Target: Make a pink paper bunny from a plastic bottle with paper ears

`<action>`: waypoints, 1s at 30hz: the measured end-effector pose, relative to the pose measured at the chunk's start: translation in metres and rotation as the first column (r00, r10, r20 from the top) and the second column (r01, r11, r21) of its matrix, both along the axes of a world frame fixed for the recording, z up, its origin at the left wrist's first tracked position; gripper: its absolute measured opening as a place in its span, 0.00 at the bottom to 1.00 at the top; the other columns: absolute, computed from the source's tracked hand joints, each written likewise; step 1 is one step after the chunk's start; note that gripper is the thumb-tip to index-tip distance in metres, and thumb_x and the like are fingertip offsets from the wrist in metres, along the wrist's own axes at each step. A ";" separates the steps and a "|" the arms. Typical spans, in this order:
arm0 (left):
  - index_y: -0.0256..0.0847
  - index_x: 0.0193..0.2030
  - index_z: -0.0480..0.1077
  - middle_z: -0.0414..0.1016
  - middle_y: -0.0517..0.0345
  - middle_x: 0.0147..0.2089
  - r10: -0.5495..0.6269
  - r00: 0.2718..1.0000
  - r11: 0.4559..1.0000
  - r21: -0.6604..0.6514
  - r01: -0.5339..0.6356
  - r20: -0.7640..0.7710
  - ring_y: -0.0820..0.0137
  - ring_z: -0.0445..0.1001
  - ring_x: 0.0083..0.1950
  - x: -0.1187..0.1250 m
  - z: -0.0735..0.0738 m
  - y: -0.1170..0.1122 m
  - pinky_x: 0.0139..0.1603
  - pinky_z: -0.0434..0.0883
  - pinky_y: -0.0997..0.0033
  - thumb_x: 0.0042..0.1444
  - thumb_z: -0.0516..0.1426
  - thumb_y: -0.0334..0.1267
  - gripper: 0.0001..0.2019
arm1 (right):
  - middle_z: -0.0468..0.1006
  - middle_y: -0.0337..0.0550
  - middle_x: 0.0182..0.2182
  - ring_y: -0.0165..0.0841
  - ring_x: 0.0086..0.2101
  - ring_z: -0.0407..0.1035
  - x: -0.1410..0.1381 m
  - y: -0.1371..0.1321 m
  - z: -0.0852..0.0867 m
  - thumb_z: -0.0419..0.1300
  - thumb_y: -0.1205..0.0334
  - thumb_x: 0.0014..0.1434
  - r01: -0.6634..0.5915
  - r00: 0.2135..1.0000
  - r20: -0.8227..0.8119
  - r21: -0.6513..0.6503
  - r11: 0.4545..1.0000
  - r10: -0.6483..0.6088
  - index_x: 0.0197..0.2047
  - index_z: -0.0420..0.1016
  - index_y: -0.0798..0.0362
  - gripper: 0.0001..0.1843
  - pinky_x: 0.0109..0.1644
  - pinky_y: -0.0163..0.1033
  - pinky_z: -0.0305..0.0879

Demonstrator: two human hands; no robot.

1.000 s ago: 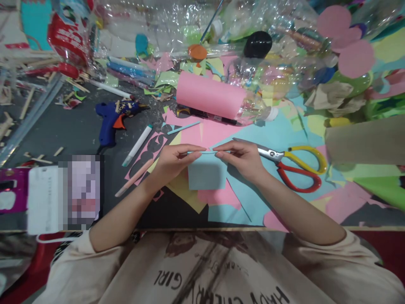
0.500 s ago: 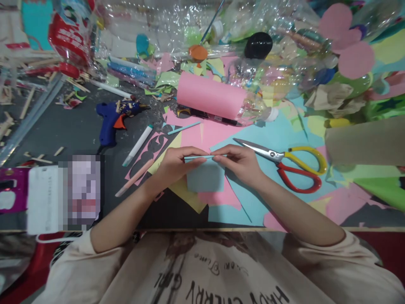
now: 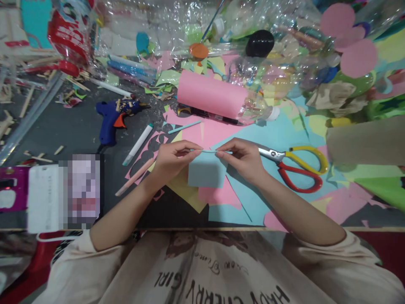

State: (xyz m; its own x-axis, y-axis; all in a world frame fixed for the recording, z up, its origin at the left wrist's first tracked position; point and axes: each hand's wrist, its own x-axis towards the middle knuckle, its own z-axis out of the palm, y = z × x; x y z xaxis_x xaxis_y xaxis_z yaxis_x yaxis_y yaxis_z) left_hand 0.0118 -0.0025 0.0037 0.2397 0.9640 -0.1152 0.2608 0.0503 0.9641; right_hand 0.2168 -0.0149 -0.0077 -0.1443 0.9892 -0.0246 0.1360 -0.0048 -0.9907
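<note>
A small light-blue sheet of paper (image 3: 206, 169) hangs between my two hands, its far edge pinched and slightly curled. My left hand (image 3: 177, 158) grips that edge at its left with thumb and fingertips. On the other side, my right hand (image 3: 241, 157) pinches the same edge towards its right end. The sheet's lower part lies over pink paper (image 3: 218, 197). Just right of my right hand are scissors (image 3: 278, 156) with one yellow and one red handle, their blade tips hidden behind that hand.
A clear bottle wrapped in pink paper (image 3: 211, 93) lies beyond my hands. A blue glue gun (image 3: 109, 120), a white marker (image 3: 138, 144) and a rolled pink paper stick (image 3: 134, 177) lie to the left. Plastic bottles and paper scraps crowd the back; a phone-like box (image 3: 44, 198) sits front left.
Both hands have lifted slightly away from me along the paper's far edge. The fingertips have moved a little apart, showing more of the edge between them.
</note>
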 end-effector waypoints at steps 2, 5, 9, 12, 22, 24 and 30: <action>0.40 0.33 0.80 0.83 0.55 0.34 0.039 0.999 0.999 -0.021 -0.039 0.019 0.69 0.80 0.34 -0.001 0.001 0.002 0.34 0.75 0.74 0.51 0.64 0.43 0.09 | 0.81 0.40 0.26 0.31 0.27 0.73 0.001 0.002 0.000 0.70 0.50 0.52 0.018 1.000 -0.024 -0.011 1.000 -0.018 0.27 0.79 0.49 0.12 0.29 0.38 0.67; 0.39 0.32 0.79 0.83 0.55 0.33 0.077 0.997 0.997 0.018 -0.077 0.007 0.69 0.80 0.35 -0.004 0.001 0.004 0.38 0.77 0.72 0.51 0.64 0.43 0.09 | 0.81 0.39 0.25 0.31 0.26 0.73 0.002 0.004 0.001 0.70 0.50 0.51 0.039 0.999 -0.026 -0.029 0.999 -0.040 0.26 0.78 0.49 0.13 0.28 0.37 0.66; 0.39 0.32 0.77 0.82 0.55 0.33 0.078 0.997 0.994 0.071 -0.078 0.011 0.69 0.80 0.36 -0.006 0.002 0.004 0.39 0.77 0.73 0.52 0.63 0.45 0.11 | 0.81 0.39 0.26 0.32 0.27 0.73 0.000 0.002 0.002 0.69 0.50 0.52 0.038 0.999 -0.002 -0.021 0.999 -0.038 0.26 0.79 0.49 0.12 0.29 0.38 0.67; 0.39 0.35 0.77 0.83 0.54 0.36 -0.089 0.995 0.989 0.124 0.082 0.047 0.70 0.80 0.36 -0.004 0.001 0.000 0.38 0.76 0.75 0.52 0.64 0.43 0.09 | 0.82 0.40 0.26 0.30 0.26 0.71 -0.003 -0.003 0.003 0.67 0.52 0.55 -0.025 0.999 0.041 0.005 1.000 0.024 0.28 0.80 0.49 0.10 0.28 0.37 0.65; 0.42 0.33 0.78 0.84 0.56 0.34 -0.175 0.980 0.961 0.198 0.191 -0.096 0.71 0.80 0.35 0.000 -0.001 -0.003 0.38 0.74 0.75 0.60 0.59 0.43 0.10 | 0.82 0.40 0.27 0.31 0.26 0.72 -0.004 -0.005 0.005 0.66 0.52 0.56 -0.077 0.996 0.045 0.001 0.997 0.077 0.29 0.80 0.49 0.11 0.32 0.38 0.69; 0.42 0.31 0.79 0.83 0.57 0.34 -0.112 0.988 0.977 0.168 0.128 -0.105 0.70 0.80 0.35 -0.002 0.001 -0.001 0.38 0.75 0.75 0.58 0.60 0.44 0.10 | 0.80 0.39 0.25 0.30 0.26 0.72 -0.001 -0.002 0.004 0.67 0.51 0.55 -0.032 0.999 0.012 -0.004 0.999 0.032 0.29 0.79 0.50 0.11 0.32 0.38 0.71; 0.42 0.31 0.79 0.84 0.58 0.35 0.012 0.988 0.993 0.119 0.007 -0.157 0.68 0.80 0.37 -0.004 0.004 0.003 0.40 0.75 0.73 0.54 0.61 0.41 0.07 | 0.78 0.37 0.25 0.30 0.26 0.74 0.002 0.000 0.001 0.65 0.47 0.58 0.076 0.988 -0.137 0.026 0.997 -0.072 0.33 0.74 0.49 0.14 0.33 0.39 0.73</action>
